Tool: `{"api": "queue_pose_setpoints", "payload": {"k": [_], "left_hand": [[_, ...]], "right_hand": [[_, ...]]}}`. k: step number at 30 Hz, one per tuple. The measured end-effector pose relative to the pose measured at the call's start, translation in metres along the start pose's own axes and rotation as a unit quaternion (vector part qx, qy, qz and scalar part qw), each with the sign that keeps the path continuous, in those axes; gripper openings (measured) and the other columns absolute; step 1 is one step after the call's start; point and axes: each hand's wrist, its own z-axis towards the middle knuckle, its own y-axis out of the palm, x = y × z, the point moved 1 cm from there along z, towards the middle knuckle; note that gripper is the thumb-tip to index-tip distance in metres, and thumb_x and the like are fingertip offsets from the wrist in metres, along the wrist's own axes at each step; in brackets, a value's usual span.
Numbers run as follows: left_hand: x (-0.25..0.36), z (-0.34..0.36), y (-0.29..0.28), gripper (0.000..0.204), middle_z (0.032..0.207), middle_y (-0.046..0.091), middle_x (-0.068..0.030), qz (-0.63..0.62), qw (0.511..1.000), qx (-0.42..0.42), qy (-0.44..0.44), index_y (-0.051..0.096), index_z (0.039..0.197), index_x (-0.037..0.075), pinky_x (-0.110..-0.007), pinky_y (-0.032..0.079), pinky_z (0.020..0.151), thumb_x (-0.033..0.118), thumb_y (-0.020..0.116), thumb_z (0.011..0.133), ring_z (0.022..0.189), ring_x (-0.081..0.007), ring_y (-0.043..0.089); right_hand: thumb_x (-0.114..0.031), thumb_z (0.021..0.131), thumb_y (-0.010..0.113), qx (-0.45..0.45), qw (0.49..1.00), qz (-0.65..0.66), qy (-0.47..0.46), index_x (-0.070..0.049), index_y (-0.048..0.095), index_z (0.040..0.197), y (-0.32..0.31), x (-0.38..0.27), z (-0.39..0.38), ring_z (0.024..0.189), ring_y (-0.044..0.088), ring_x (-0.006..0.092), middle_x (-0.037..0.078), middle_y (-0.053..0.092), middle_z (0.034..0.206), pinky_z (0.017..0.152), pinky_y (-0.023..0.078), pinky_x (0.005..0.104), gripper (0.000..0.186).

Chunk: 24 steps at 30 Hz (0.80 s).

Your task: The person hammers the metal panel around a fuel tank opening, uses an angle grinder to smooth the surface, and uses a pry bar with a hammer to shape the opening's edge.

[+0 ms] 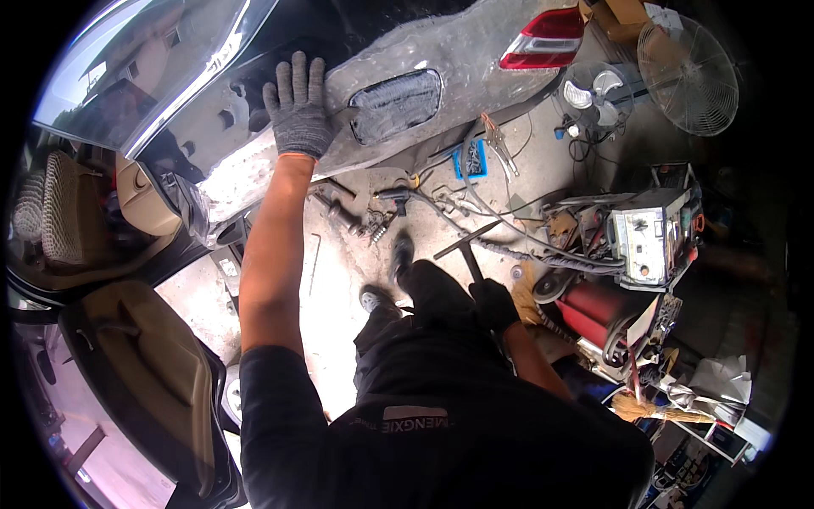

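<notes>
My left hand [295, 110], in a grey knit glove with an orange cuff, lies flat with spread fingers on the car's bare, sanded rear side panel [475, 64]. To the right of the fingers is the fuel flap [395, 106], a rounded rectangle outlined in black. Lower down, near my right leg, my right hand [493, 304] in a dark glove is closed around the handle of a body hammer [469, 250]. The hammer's long, thin head points away from me, apart from the car. A red and white tail light [543, 38] sits at the panel's far end.
An open car door [140, 382] stands at left. Cables, locking pliers [500, 144], a blue tray [471, 159] and a cable-fed gun [394, 197] lie on the floor. Two fans [688, 72], a boxy machine [649, 242] and a red cylinder [589, 310] stand at right.
</notes>
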Motion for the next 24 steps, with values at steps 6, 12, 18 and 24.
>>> {"api": "queue_pose_setpoints", "payload": {"k": [6,12,18,24], "left_hand": [[-0.006,0.000,0.006,0.104,0.162,0.028,-0.0114,-0.029,0.999,0.023,-0.001,0.040,0.151,0.018,-0.057,0.016,0.116,0.067,0.075,0.067,0.148,-0.0338,0.026],[0.028,-0.111,-0.020,0.075,0.151,0.041,-0.0194,-0.344,0.935,0.022,-0.087,0.049,0.137,0.002,-0.054,0.029,0.112,0.041,0.076,0.079,0.141,-0.0415,0.034],[0.059,-0.358,0.040,0.038,0.081,0.065,-0.0214,-0.422,0.796,-0.384,-0.204,0.063,0.099,0.002,-0.047,0.051,0.072,0.040,0.063,0.094,0.081,-0.0411,0.065],[0.002,-0.549,0.101,0.026,0.071,0.066,-0.0202,-0.519,0.597,-0.453,-0.413,0.067,0.094,0.002,-0.045,0.049,0.059,0.024,0.053,0.097,0.065,-0.0357,0.065]], "right_hand": [[-0.017,0.088,0.057,-0.081,0.995,-0.017,-0.060,-0.011,0.056,0.082,0.023,0.013,0.035,0.076,0.061,0.0346,0.016,0.057,0.078,0.063,0.049,0.0470,0.009],[-0.019,0.092,0.055,-0.282,0.928,-0.205,-0.134,-0.008,0.059,0.084,-0.024,-0.056,0.102,0.074,0.064,0.0328,0.014,0.059,0.080,0.062,0.051,0.0454,0.014],[-0.035,0.093,0.059,-0.293,0.944,0.032,0.146,-0.002,0.057,0.127,0.010,-0.166,0.155,0.099,0.069,0.0398,0.025,0.070,0.103,0.084,0.054,0.0470,0.047],[-0.040,0.101,0.054,0.219,0.925,0.163,0.263,0.011,0.030,0.146,0.034,-0.195,0.325,0.121,0.056,0.0441,0.033,0.054,0.132,0.101,0.045,0.0422,0.072]]}}
